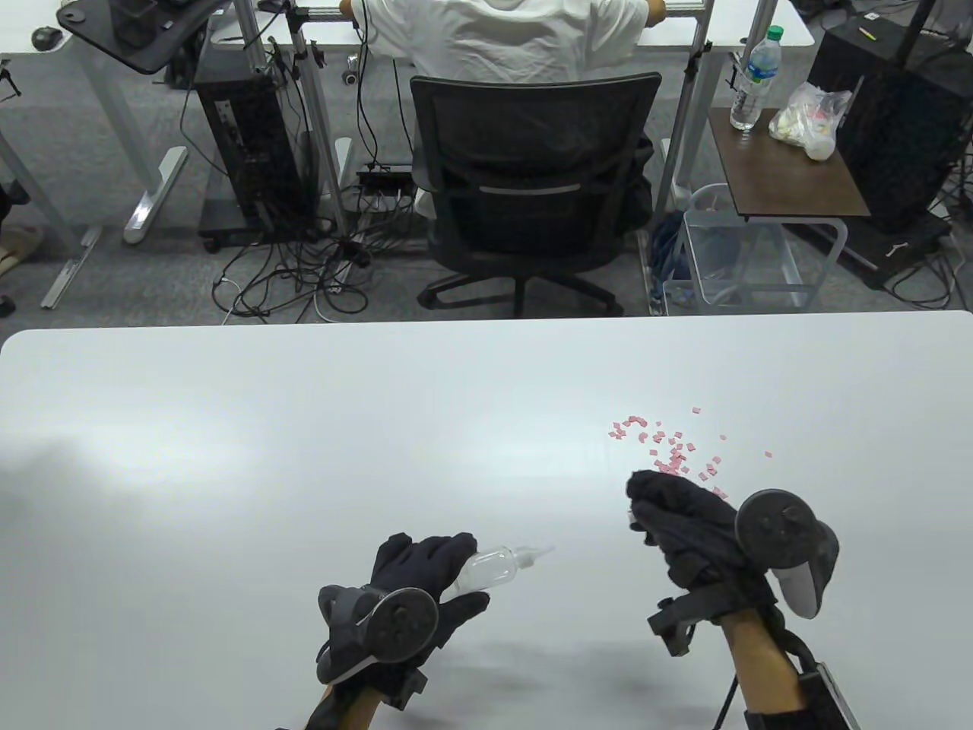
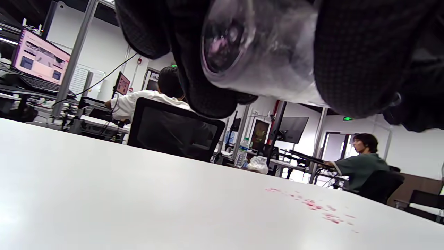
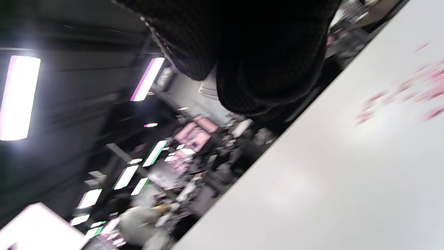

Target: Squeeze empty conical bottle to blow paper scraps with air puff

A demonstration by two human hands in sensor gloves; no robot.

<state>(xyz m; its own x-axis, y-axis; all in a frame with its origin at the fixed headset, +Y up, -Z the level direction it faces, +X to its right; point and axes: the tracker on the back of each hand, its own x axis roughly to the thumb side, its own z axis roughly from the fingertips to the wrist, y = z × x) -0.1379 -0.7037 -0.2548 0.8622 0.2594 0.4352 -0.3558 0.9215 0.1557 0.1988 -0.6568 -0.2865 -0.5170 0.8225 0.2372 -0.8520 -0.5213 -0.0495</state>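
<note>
The left hand point(image 1: 414, 585) grips the conical bottle point(image 1: 498, 566) low on the desk point(image 1: 228, 426), at about 6 o'clock in the table view, fingers and thumb curled round its body. The bottle lies nearly level, its narrow nozzle point(image 1: 538, 552) aimed toward 2 o'clock, where the paper scraps point(image 1: 673, 449) are scattered. Bottle and scraps are well apart, with bare desk between them.

The right hand point(image 1: 680, 521) is raised near the scraps at about 4 o'clock, its fingers curled in. Something small and pale shows at its edge, but whether it holds anything I cannot tell; the right wrist view is too blurred to settle it.

By my judgement the task is at an early stage. The bottle is in hand and roughly aimed, but the nozzle looks too far off for a puff to do much. Bringing the tip close to the scraps, then squeezing, seems to remain.

The bottle is clear, soft-looking plastic, and appears empty. In the left wrist view its round base point(image 2: 222, 45) faces the camera between the gloved fingers point(image 2: 350, 55), with pale pink reflections inside. The scraps are small pink squares in a loose patch.
</note>
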